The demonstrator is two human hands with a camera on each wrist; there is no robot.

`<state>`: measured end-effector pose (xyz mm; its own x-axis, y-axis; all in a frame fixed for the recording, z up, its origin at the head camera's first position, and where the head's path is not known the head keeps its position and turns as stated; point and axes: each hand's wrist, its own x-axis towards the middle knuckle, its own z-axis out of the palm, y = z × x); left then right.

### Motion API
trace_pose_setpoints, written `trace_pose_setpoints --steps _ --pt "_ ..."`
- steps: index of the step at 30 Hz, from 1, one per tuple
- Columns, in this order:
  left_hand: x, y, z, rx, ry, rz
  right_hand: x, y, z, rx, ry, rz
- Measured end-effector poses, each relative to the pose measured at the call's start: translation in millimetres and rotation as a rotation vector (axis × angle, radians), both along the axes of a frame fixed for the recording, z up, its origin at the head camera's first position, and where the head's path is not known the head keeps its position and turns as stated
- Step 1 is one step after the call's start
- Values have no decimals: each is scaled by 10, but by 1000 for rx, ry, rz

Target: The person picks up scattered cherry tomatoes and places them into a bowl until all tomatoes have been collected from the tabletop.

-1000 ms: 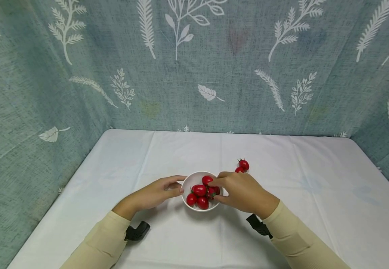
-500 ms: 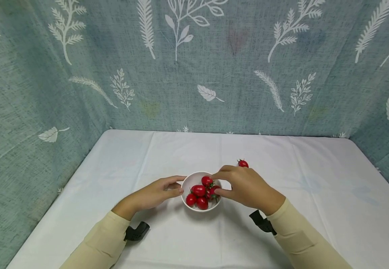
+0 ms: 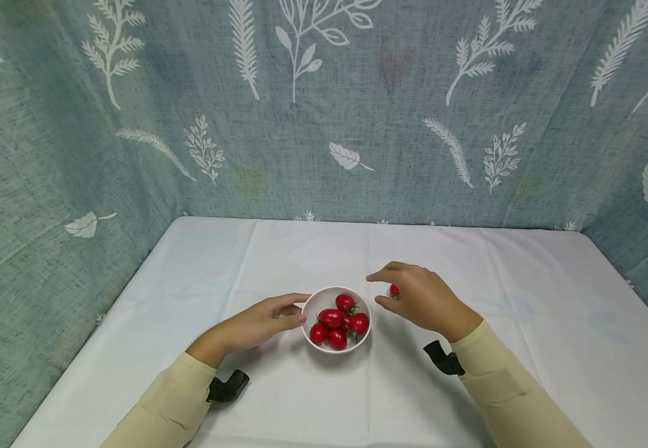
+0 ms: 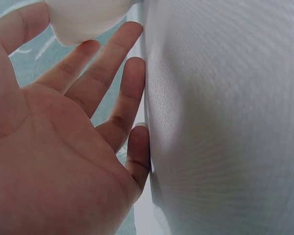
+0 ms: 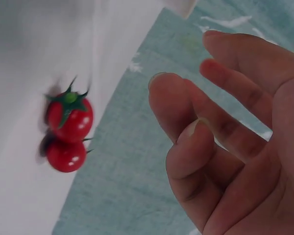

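Five bowl tomatoes, two loose

bowl: white | tomatoes: red, green stems | backdrop: teal, white leaves

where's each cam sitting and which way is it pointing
Head: worn high, facing forward and down at the white cloth-covered table; both hands and cream sleeves show.
Left wrist: beside the left hand, facing the small white bowl, also in the head view.
Right wrist: beside the right hand, facing two red cherry tomatoes.
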<state>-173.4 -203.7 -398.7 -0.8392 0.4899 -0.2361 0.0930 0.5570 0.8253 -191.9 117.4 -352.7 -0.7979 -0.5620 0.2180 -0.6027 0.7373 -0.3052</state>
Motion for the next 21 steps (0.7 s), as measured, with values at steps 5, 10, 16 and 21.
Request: trace_pose_setpoints --steps 5,10,16,21 --pt "0 4 8 -4 -1 1 -82 58 -54 -1 -37 -46" --pt "1 4 7 -4 -9 6 -155 120 -99 -2 -67 -59" --pt "-1 4 8 2 -12 9 -214 185 -137 0 -101 -81" --pt "2 6 3 -7 -15 16 -245 222 -163 18 -124 -106"
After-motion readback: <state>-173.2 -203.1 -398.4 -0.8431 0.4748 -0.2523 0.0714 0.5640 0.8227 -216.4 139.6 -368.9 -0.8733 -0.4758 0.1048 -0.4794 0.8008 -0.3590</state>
